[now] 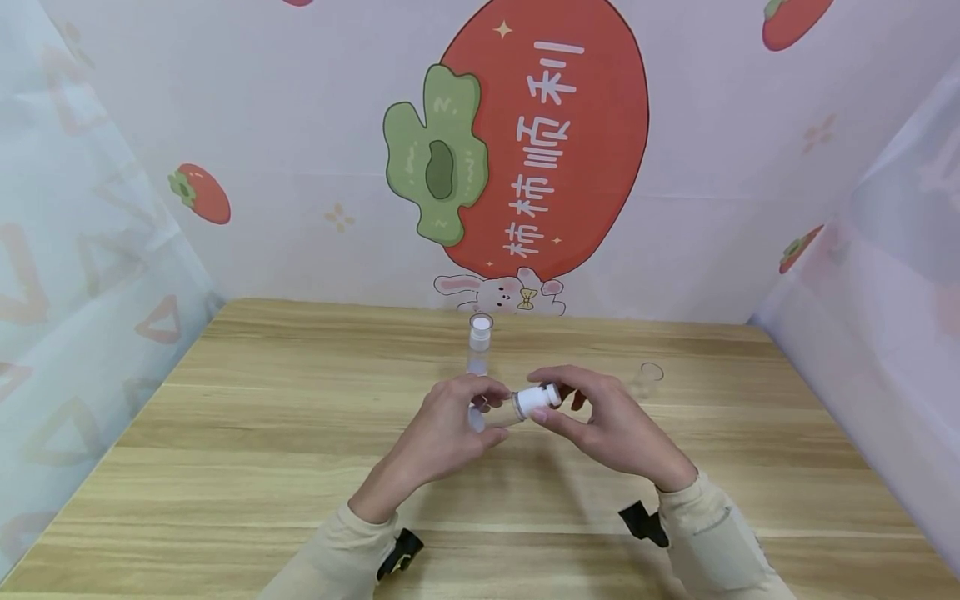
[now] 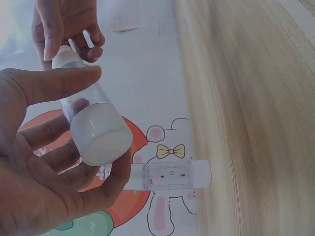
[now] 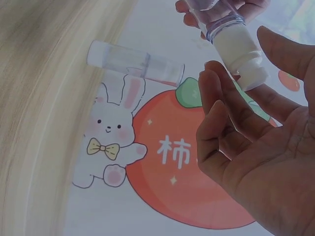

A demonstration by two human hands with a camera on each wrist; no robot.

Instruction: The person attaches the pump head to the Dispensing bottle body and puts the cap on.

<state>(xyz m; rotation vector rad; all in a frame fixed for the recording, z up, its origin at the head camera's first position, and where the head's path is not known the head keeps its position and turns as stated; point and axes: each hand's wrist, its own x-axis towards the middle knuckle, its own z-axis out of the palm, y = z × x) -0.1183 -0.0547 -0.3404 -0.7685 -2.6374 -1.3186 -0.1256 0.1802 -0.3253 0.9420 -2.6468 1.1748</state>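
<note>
My left hand [image 1: 457,417] grips the clear body of a small pump bottle [image 1: 534,400], thumb on one side and fingers curled round the other. The bottle is held tilted above the table, its white base [image 2: 101,137] facing the left wrist camera. Around its white top [image 3: 241,59] my right hand [image 1: 607,421] lies loosely, thumb on one side and bent fingers on the other. A narrow gap shows beside the thumb in the right wrist view. Just beyond my left hand a second clear bottle [image 1: 477,358] stands upright, its lower part partly hidden by that hand.
A transparent round cap [image 1: 651,372] sits on the wooden table [image 1: 300,433], to the right beyond my right hand. Behind the table hangs a white cloth [image 1: 300,108] with a persimmon and rabbit print. Pale cloth sides [image 1: 67,333] flank the table.
</note>
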